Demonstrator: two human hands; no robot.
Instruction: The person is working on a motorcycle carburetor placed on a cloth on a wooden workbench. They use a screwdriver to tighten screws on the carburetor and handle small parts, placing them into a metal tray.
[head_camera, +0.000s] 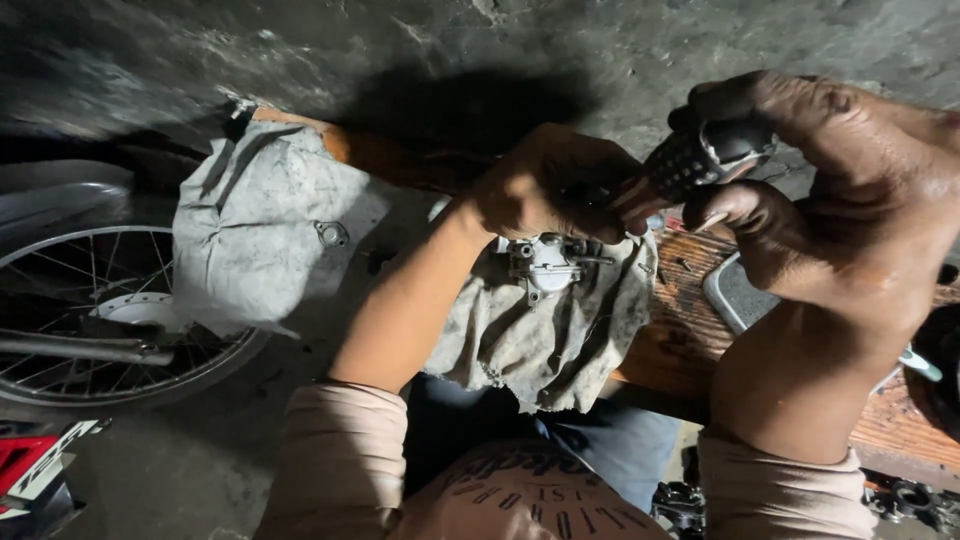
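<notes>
Metal carburetor part (548, 262) on grey rag (545, 335), wooden bench (690, 345).
Our right hand (850, 200) grips screwdriver handle (695, 160); left hand (555, 185), at nine o'clock, closed on shaft.

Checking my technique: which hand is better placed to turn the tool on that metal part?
Probably the right hand: it already grips the black ribbed screwdriver handle, while the left hand steadies the small silver carburettor.

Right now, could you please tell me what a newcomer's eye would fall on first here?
First the right hand, upper right, gripping a black ribbed tool handle angled toward the left hand. Below the left hand, a small metal engine part lies on a dirty rag over a wooden bench. At far left, a spoked wheel stands on the floor.
</notes>
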